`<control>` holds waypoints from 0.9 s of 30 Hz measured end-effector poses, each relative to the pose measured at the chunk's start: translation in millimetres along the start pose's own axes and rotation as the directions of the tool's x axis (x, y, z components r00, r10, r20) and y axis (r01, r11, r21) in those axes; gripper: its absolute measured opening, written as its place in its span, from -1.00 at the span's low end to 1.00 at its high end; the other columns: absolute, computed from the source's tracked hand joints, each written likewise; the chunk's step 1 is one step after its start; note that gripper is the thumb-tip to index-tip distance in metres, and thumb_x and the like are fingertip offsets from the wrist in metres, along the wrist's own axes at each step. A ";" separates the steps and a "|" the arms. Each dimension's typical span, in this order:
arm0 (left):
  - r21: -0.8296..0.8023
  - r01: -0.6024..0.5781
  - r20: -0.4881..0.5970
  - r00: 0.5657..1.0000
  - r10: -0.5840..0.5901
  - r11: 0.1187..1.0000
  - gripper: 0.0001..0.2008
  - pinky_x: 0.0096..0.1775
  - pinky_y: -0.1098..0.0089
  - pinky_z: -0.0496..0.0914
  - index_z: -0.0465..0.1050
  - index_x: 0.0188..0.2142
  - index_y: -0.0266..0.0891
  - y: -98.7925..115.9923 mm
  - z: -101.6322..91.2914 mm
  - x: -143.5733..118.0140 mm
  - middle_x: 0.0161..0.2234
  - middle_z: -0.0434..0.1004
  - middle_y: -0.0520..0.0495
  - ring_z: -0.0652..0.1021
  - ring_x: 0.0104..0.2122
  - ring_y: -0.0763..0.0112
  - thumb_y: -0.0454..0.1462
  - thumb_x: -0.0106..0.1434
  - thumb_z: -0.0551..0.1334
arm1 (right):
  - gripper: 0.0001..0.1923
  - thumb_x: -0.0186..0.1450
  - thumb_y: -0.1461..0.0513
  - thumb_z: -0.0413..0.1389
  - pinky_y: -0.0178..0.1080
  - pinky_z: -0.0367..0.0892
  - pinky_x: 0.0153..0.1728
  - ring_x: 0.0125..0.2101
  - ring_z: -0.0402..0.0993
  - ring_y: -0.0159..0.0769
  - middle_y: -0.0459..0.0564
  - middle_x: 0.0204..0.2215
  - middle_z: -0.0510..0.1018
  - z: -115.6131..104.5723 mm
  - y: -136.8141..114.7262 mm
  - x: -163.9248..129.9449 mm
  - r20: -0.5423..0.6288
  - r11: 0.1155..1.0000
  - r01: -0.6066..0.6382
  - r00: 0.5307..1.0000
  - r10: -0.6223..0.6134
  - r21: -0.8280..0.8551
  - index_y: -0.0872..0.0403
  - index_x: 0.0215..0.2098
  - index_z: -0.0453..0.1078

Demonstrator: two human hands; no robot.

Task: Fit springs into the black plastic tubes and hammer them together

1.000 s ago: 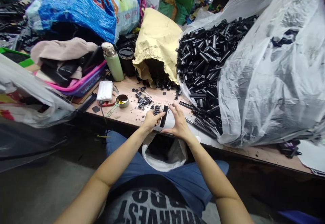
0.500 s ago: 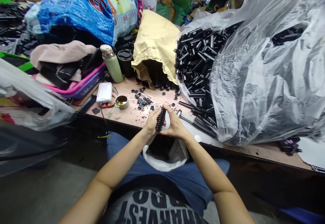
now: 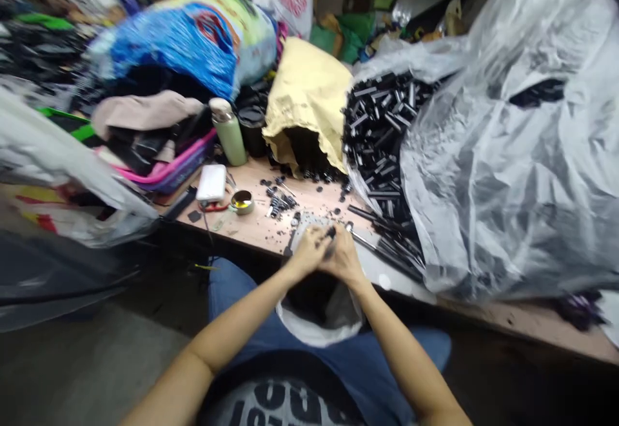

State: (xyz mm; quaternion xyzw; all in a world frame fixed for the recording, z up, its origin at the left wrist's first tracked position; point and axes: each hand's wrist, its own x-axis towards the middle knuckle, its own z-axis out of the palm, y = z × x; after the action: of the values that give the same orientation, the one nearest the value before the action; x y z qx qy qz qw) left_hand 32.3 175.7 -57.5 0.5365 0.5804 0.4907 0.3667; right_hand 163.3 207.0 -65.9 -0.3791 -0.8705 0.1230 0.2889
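Near right hand (image 3: 344, 252) — bag (image 3: 498, 213) of tubes (image 3: 380, 136)

The black tubes (image 3: 382, 131) look like glossy plastic; the translucent bag (image 3: 488, 220), shiny creased plastic; the yellow sack (image 3: 312, 81), matt, crumpled, paper-like; the surface (image 3: 249, 227), wood-toned. Blur hides the finish of the dark piece (image 3: 331, 232).

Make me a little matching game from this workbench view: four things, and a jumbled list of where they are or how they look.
Things:
1. Flask
2. Black piece
3. Paper sack
4. White box

Places and looks:
A. Between the left hand and the right hand
B. Pale yellow, with its open mouth facing the person
C. Just left of the small round tin
D. Light green, standing upright

Right pairs: 1-D, 2-A, 3-B, 4-C
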 end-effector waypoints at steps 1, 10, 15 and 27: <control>0.156 -0.078 0.019 0.997 0.076 0.985 -0.58 0.03 0.15 0.34 0.39 0.08 -0.27 -2.2 5.7 -3.0 -0.04 0.39 -0.26 0.45 -0.04 0.17 -0.26 0.22 0.17 | -0.17 0.05 0.18 0.16 0.11 0.24 0.07 0.07 0.28 0.10 0.35 0.05 0.32 4.5 3.8 -3.1 -0.028 0.998 -0.012 1.000 0.011 -0.058 0.26 0.22 0.00; 0.638 -0.547 0.425 0.837 0.344 0.543 -0.71 -0.17 0.35 0.36 0.39 -0.01 -0.33 -21.8 9.7 20.2 -0.31 0.50 -0.14 0.49 -0.28 0.32 -0.32 0.34 0.05 | -0.56 0.31 0.01 -0.03 -0.03 0.32 -0.13 -0.15 0.38 0.01 0.27 -0.15 0.45 -40.7 73.5 -20.3 -0.037 0.857 0.030 0.998 -0.057 -0.514 0.20 -0.07 0.36; 0.663 -0.625 0.488 0.779 0.394 0.412 -0.66 -0.17 0.27 0.29 0.35 0.09 -0.23 -27.2 -3.3 12.9 -0.23 0.53 -0.16 0.47 -0.25 0.32 -0.34 0.36 0.03 | -0.63 0.39 0.10 -0.14 -0.17 0.22 -0.38 -0.34 0.42 -0.10 0.14 -0.41 0.49 -68.0 79.5 -34.2 0.113 0.743 -0.090 0.969 0.218 -0.663 0.13 -0.36 0.38; 0.709 -0.521 0.420 0.853 0.310 0.474 -0.58 0.06 -0.01 0.12 0.31 0.14 -0.10 -32.9 -0.8 2.0 0.00 0.50 -0.14 0.45 -0.07 0.22 -0.41 0.35 -0.02 | -0.59 0.45 0.08 -0.31 -0.29 0.11 -0.45 -0.51 0.42 -0.26 0.01 -0.52 0.48 -82.2 -2.7 -57.8 0.173 0.779 -0.523 0.781 0.601 -0.346 0.08 -0.29 0.27</control>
State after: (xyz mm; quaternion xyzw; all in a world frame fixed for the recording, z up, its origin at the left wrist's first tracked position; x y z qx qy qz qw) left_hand 22.6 179.4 -88.8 0.8210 0.5407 0.1824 0.0183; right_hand 242.2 162.5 -22.4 -0.6394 -0.7552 0.1316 0.0590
